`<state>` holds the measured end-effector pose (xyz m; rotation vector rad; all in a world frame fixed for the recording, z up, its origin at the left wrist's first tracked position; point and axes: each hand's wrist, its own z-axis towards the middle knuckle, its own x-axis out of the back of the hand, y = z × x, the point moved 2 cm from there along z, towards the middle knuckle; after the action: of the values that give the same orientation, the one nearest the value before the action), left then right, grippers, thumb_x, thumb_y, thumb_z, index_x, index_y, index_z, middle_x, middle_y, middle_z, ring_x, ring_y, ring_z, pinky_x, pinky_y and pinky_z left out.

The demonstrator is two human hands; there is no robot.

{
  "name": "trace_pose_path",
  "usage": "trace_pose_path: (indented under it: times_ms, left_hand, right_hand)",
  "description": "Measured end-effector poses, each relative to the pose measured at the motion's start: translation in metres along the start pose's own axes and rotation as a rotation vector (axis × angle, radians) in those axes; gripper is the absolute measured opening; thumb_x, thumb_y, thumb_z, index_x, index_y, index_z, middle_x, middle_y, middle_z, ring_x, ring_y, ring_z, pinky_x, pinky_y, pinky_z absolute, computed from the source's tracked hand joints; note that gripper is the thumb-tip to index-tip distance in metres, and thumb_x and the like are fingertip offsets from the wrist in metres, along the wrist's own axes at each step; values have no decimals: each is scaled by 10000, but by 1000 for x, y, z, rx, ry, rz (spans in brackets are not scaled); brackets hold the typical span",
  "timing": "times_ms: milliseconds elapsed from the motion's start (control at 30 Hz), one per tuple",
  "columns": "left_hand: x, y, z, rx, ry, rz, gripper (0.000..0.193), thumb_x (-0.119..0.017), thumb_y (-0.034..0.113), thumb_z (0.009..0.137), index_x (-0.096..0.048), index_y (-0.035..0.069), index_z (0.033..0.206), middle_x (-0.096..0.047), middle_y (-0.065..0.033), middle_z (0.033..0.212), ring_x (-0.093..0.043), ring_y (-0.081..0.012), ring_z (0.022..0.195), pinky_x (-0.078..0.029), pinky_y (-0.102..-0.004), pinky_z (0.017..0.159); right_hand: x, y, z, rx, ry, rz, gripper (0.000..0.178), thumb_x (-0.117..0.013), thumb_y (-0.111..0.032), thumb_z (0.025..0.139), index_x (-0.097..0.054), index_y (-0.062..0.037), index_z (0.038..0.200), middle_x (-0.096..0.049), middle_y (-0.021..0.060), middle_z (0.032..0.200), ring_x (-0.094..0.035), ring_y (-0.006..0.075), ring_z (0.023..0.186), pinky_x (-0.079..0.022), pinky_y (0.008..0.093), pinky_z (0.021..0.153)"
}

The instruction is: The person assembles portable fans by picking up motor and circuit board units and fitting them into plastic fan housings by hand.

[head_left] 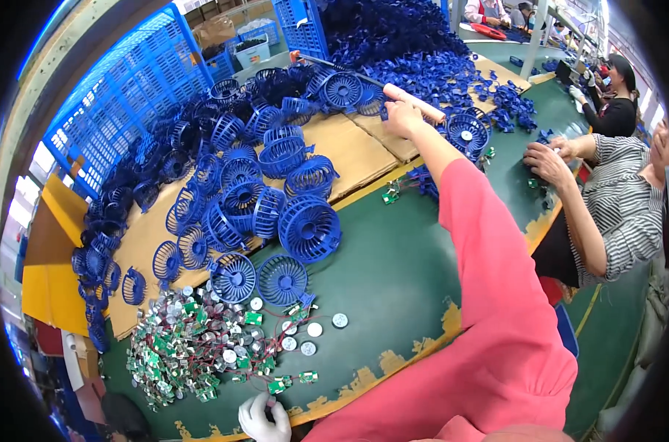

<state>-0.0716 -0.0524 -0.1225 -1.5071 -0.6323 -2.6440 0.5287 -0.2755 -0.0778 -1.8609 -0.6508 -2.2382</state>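
Observation:
My right arm, in a pink sleeve, stretches far over the bench, and my right hand (406, 120) is closed at the tan handle of a long thin rod (415, 103). The rod runs off to the left across the blue fan cages (343, 90). At the bench's near edge, my left hand (263, 418), in a white glove, pinches a small dark thing too little to make out. Just beyond it lies a green circuit board (280, 384) beside a heap of small motors and wired boards (201, 346). Round blue fan housings (309, 228) lie beyond the heap.
Cardboard sheets (364, 147) lie under many blue housings. A large heap of blue parts (401, 37) rises at the back. Blue crates (128, 96) stand at the left. On the right, a co-worker in a striped top (625, 199) handles small parts at the green bench (393, 265).

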Motion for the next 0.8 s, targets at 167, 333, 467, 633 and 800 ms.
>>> trace_pose_path:
  times_ms: [167,333,467,633,800]
  left_hand:
    - [-1,-1,2,21,-26,-13,238,-656,78,771,-640,52,1007,-603,-154,896,-590,-337,790,-492,-415,703]
    - [1,-5,-2,32,-57,-2,264,-660,88,764,-643,46,1024,-595,-162,910,-592,-338,779,-500,-412,700]
    - [-1,-5,-1,36,-65,14,270,-677,92,753,-650,43,1017,-594,-165,921,-593,-335,786,-504,-417,718]
    - [1,-7,-3,52,-85,6,280,-692,78,752,-650,43,1027,-586,-163,932,-593,-314,781,-516,-391,698]
    - [-2,-6,-3,70,-63,0,276,-682,64,768,-643,39,1040,-577,-161,955,-597,-278,765,-526,-366,669]
  right_hand:
    - [4,-39,13,-129,-136,179,297,-530,-170,849,-662,-51,1087,-630,140,1177,-596,296,1095,-432,554,909]
    - [54,-104,-7,316,-166,701,384,-631,-368,828,-685,-33,1008,-685,172,1004,-655,302,944,-490,400,846]
    - [43,-28,29,104,80,523,363,-569,-389,810,-713,-93,962,-678,187,978,-657,327,928,-507,411,839]
    - [8,31,37,16,-57,397,461,-435,-287,909,-528,9,1250,-624,152,1184,-618,329,1026,-490,367,846]
    - [-5,30,39,-265,-254,198,455,-476,-263,896,-548,-29,1280,-530,109,1339,-460,291,1265,-364,432,1030]
